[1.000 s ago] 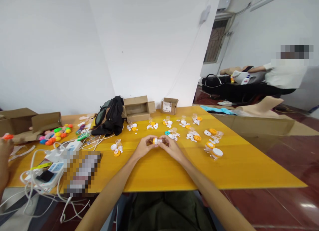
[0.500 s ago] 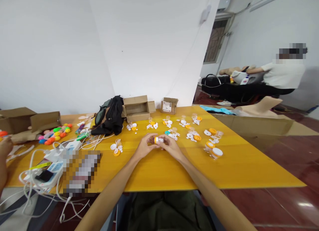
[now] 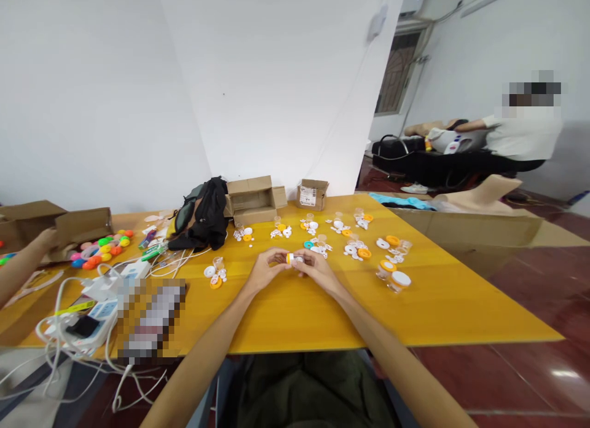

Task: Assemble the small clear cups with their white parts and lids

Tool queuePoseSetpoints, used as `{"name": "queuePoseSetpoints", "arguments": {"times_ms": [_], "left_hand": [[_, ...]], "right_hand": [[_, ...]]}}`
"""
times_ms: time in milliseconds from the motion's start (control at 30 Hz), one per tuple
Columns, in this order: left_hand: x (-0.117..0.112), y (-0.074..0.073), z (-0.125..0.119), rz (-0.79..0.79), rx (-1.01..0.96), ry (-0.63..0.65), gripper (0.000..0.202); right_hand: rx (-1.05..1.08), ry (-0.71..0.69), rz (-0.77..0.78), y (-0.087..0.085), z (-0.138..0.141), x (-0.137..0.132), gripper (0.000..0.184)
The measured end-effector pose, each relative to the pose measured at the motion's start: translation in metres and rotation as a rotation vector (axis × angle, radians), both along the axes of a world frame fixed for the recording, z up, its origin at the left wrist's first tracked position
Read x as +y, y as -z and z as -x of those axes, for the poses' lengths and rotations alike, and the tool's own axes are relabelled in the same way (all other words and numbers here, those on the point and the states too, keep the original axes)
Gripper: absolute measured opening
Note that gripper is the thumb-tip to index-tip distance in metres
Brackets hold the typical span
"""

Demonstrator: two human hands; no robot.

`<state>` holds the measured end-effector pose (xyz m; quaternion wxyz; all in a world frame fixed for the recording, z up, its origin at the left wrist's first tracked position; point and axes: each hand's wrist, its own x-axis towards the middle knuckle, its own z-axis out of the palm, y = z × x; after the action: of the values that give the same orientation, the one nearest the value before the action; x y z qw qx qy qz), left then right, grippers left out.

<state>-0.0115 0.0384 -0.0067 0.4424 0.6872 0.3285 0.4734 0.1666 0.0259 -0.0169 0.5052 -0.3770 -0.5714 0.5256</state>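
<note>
Above the middle of the table I hold a small clear jar (image 3: pixel 298 260) sideways between both hands. Its orange-and-white lid (image 3: pixel 290 259) faces left, and small pale pieces show inside the clear body. The fingers of my left hand (image 3: pixel 267 269) are closed around the lid end. My right hand (image 3: pixel 319 270) grips the clear end, thumb in front. To the right stand two lidded clear jars, one with an orange-rimmed lid (image 3: pixel 387 266) and one with a white lid (image 3: pixel 402 279). Behind my hands lie groups of open jars, lids and small white discs (image 3: pixel 318 248).
Another group with an orange ring (image 3: pixel 216 282) lies left of my hands. Further left are a power strip (image 3: pixel 104 317) with tangled cables, a phone (image 3: pixel 152 320), a black bag (image 3: pixel 207 213) and colourful balls (image 3: pixel 106 248). Cardboard boxes (image 3: pixel 253 200) stand behind. Another person's arm (image 3: pixel 27 262) reaches in left.
The jar has turned slightly in my fingers, while both my hands stay nearly in place. At the far left, the other person's arm has reached further in toward the cardboard box.
</note>
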Motion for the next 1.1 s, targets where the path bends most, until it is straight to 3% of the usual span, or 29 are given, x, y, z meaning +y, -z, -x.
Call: {"name": "queuePoseSetpoints", "arguments": {"times_ms": [233,433,567,733,1100], "left_hand": [[-0.004,-0.001,-0.001,-0.179,0.063,-0.032,0.022],[-0.001,0.002,-0.002,0.038,0.025,0.016,0.047],[0.001,0.002,-0.001,0.17,0.006,0.063,0.044],[0.002,0.0,0.001,0.206,-0.011,0.002,0.042],[-0.001,0.001,0.002,0.214,-0.072,0.019,0.037]], "right_hand": [[-0.016,-0.019,0.011,-0.005,0.0,-0.003,0.037],[-0.003,0.042,0.0,-0.004,0.002,-0.002,0.04],[-0.041,0.039,-0.02,-0.004,0.0,-0.003,0.037],[-0.05,0.014,-0.05,0.0,0.0,-0.002,0.035],[-0.041,0.011,-0.019,0.004,0.001,0.001,0.038]]}}
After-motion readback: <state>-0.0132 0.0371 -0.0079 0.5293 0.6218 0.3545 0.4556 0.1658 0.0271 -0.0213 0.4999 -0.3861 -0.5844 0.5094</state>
